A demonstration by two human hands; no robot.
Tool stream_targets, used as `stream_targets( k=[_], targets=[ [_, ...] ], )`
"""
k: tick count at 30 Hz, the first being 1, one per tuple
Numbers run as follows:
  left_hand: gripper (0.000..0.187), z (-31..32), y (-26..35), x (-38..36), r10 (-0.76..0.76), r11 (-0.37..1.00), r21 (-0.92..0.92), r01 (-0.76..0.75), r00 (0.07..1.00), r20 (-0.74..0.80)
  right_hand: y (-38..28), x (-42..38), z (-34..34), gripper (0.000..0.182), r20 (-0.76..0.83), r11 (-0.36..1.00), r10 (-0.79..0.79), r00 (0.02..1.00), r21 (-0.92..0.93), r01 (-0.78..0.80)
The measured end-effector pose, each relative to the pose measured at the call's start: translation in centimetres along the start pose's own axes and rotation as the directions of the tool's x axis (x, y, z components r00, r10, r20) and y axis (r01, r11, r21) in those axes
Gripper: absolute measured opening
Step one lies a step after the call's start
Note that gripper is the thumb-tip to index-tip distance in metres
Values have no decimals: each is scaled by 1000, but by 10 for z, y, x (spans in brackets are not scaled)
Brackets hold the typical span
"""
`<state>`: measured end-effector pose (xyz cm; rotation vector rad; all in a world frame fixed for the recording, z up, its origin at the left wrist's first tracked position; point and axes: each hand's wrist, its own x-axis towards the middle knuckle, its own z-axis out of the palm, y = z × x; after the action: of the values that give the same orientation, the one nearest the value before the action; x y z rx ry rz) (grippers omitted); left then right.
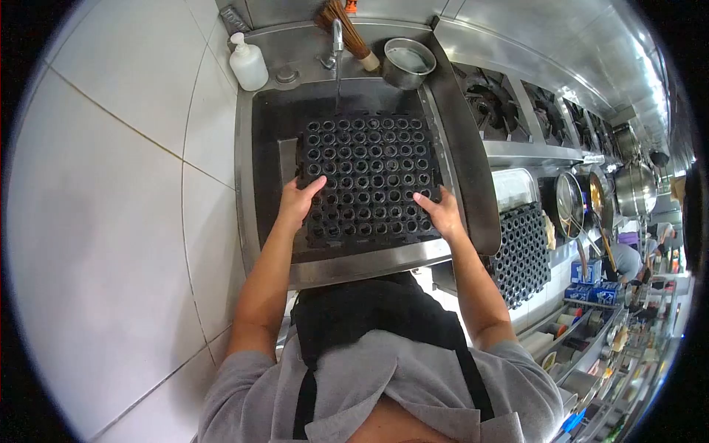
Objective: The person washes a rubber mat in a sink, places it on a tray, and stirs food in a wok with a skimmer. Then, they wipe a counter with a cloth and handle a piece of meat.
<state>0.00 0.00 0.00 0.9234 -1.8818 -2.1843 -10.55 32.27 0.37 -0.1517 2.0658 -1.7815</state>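
Note:
A black rubber mat (362, 170) full of round holes spans the sink (269, 118), held by both hands. My left hand (299, 199) grips its left edge, thumb on top and the fingers hidden underneath. On the right edge, my right hand (441, 212) grips it the same way, with its thumb pointing inward. Just beyond the mat's far edge, the faucet (337, 40) lets a thin stream of water down.
A white soap pump bottle (249, 65), a stick brush (351, 35) and a metal pot (408, 63) line the sink's back ledge. To the right are gas burners (491, 103) behind a metal divider (465, 148). Another holed mat (521, 251) hangs there; a person (626, 260) is farther off.

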Motion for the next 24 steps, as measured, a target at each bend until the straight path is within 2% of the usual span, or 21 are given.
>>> stream_targets(
  k=[2,3,5,6,8,13,15,16,17,19,20,22,24],
  targets=[
    [38,-10,-14,-8,-95,995,-20,94,995,-26,12,-15,6,59,-69,985,75,995,-149,-85],
    [38,13,1,8,-70,997,-29,70,997,-10,12,8,-12,59,-84,986,49,995,-156,-62],
    [38,12,23,-3,-178,984,-22,177,980,-88,33,16,-8,59,-98,994,4,995,-108,-15],
    [38,8,14,-1,-183,983,-21,182,979,-91,29,12,-6,59,-96,994,9,995,-107,-19],
    [37,-3,-2,20,-20,1000,-9,20,1000,1,4,15,3,60,-54,994,58,997,-91,-63],
    [41,-17,14,78,89,996,-6,-89,996,-12,-5,83,23,61,-49,989,-77,996,-127,70],
    [44,-26,26,100,86,995,-38,-88,994,-63,-16,115,35,60,53,991,-71,996,-109,77],
    [44,-28,31,113,103,994,-34,-105,993,-59,-8,138,41,60,58,999,-37,998,40,35],
    [45,-31,35,125,133,990,-33,-136,986,-97,-2,166,45,60,54,998,-52,997,47,49],
    [47,-37,38,146,159,986,-25,-163,979,-131,-16,197,62,62,84,970,-73,994,-227,90],
    [47,-42,36,157,151,988,3,-153,975,-160,-20,206,59,63,169,975,58,984,-222,-20],
    [47,-52,29,185,139,990,23,-137,972,-191,21,253,64,61,151,980,21,988,-196,10],
    [99,-69,18,213,114,993,-38,-111,988,103,41,279,67,59,139,985,-5,990,-172,29]
  ],
)
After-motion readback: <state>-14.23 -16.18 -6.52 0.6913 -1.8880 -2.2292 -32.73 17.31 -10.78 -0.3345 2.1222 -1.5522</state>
